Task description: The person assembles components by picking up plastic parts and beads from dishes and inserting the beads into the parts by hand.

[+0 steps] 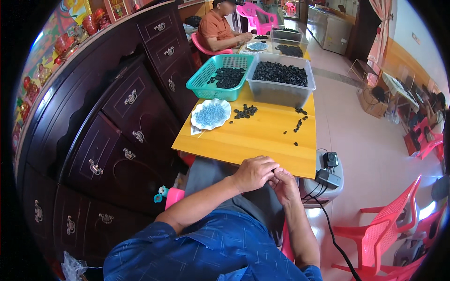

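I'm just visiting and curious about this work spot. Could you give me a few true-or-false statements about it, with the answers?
1. The clear tub stands to the right of the green basket. True.
2. The green basket is empty. False: black pieces lie in it.
3. The blue pieces lie on a white plate with a wavy rim. True.
4. The left hand is inside the clear tub. False: it is close to the right hand, by the near edge of the yellow table.
5. Both hands are bare. True.
6. Nobody else is around. False: another person sits beyond the green basket.
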